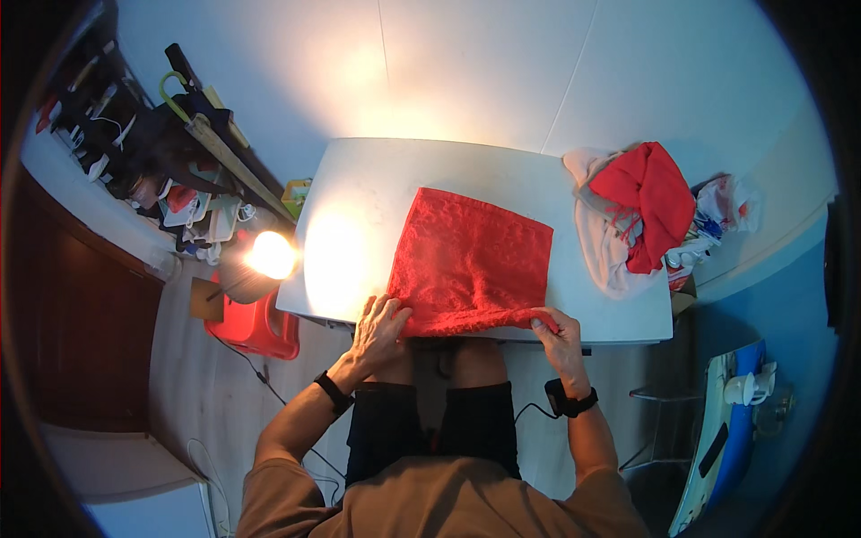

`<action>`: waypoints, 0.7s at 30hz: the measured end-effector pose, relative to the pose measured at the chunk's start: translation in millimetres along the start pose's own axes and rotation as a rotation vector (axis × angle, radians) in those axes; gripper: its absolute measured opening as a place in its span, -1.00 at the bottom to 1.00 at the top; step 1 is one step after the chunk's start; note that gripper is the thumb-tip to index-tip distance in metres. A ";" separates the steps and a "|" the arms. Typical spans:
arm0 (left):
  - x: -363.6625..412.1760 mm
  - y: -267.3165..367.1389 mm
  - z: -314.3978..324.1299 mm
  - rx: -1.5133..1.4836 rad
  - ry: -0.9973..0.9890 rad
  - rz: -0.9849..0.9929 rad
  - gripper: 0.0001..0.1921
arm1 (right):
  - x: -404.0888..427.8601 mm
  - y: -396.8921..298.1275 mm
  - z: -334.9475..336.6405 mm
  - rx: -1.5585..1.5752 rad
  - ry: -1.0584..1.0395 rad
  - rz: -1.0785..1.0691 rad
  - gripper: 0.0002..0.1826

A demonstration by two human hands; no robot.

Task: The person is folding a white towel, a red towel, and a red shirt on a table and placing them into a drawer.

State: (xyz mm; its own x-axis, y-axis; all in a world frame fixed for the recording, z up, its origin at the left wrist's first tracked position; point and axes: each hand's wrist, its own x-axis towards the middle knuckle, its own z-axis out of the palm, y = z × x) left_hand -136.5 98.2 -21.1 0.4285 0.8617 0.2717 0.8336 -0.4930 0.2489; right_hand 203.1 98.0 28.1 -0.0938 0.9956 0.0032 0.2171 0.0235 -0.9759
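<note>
A red towel (477, 259) lies spread on the white table (605, 323), its near edge gathered into a loose fold along the table's front. The fingers of my left hand (378, 331) lie at the towel's near left corner, partly over the cloth; whether they pinch it is hard to see. At the near right corner, my right hand (562, 336) grips the towel's edge between thumb and fingers. Both wrists wear black bands, and the right one carries a small device with a cable.
A lit lamp (269, 255) stands at the table's left edge, above a red plastic stool (259, 326). Crumpled cloths, including a red fringed scarf (656, 202), lie at the table's right end. Umbrellas (229, 158) lean by a cluttered shelf on the left.
</note>
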 end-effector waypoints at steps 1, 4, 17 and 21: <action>0.6 -2.4 0.3 -0.002 -0.003 -0.001 -0.50 | 0.9 0.3 0.8 -0.013 0.013 -0.047 -0.81; -2.2 -7.7 -3.6 -0.174 0.104 0.035 -0.66 | -7.9 6.9 -1.3 -0.030 0.031 0.020 -0.80; -11.5 -2.1 -51.9 -0.496 -0.010 -0.170 -0.82 | -38.1 42.2 -26.5 -0.164 -0.015 0.004 -0.81; 31.8 -16.0 -61.4 -0.783 0.025 -0.397 -0.80 | 1.0 29.5 -33.6 0.081 0.067 0.094 -0.80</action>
State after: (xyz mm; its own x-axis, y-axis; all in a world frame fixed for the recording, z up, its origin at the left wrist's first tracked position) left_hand -157.5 126.1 40.6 0.1424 0.9887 0.0473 0.4370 -0.1056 0.8933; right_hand 242.0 102.7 6.7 -0.0115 0.9970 -0.0772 0.1427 -0.0748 -0.9869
